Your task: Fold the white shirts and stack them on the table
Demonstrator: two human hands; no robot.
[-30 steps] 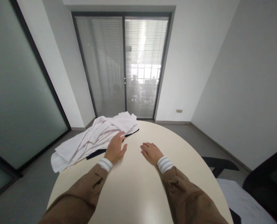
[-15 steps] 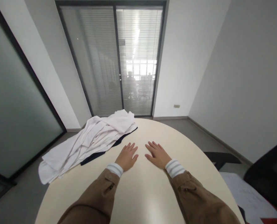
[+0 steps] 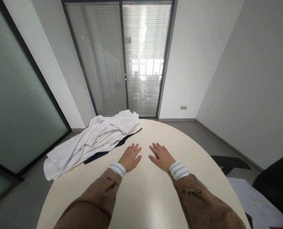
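My left hand [image 3: 130,157] lies palm down on the cream round table [image 3: 141,197], fingers spread and holding nothing. Across a narrow gap, my right hand [image 3: 162,156] rests flat on the same tabletop, its fingers apart as well. Just beyond and to the left of my left hand is a crumpled heap of white cloth [image 3: 100,133], partly hanging over the table's left edge. Dark navy fabric [image 3: 95,157] peeks out from under it. Neither hand touches the heap.
A black chair [image 3: 277,184] with an armrest [image 3: 230,162] stands right of the table, with white sheet-like material [image 3: 253,200] on its seat. Behind the table are a glass door with blinds [image 3: 143,63] and a white wall. A frosted glass panel [image 3: 19,95] rises at the left.
The view has shifted slightly, so the background sits a little differently. Both hands stay in place on the table, and the cloth heap is unmoved.
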